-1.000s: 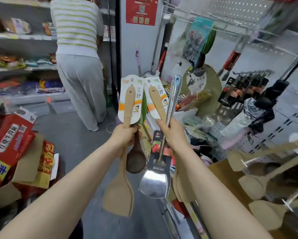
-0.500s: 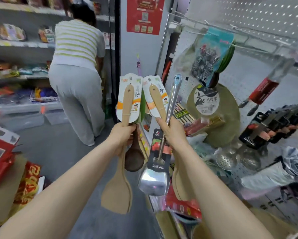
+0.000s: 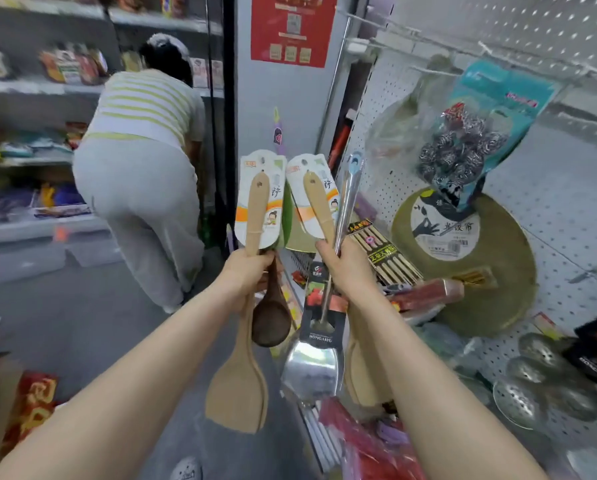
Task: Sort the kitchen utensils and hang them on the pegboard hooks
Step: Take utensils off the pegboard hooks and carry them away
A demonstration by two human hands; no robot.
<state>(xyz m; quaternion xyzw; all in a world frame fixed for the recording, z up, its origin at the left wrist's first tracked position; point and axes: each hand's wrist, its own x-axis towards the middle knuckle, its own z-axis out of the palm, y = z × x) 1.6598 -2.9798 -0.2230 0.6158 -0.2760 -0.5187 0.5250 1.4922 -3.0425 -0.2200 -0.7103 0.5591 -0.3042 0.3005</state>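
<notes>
Handling: left hand [image 3: 252, 276] grips light, stiff wooden spatula [image 3: 236, 393]; right hand [image 3: 342, 271] grips steel turner [image 3: 312, 370], likely heavier, slick; hang by handle holes

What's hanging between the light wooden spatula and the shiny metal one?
In the head view, a dark brown wooden spoon, bowl down, gripped by the left hand alongside the wooden spatula; the metal spatula hangs to its right.

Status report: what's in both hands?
Left hand grips pale wooden spatula, dark brown spoon. Right hand grips shiny steel turner, another wooden spatula. White pegboard right.
</notes>
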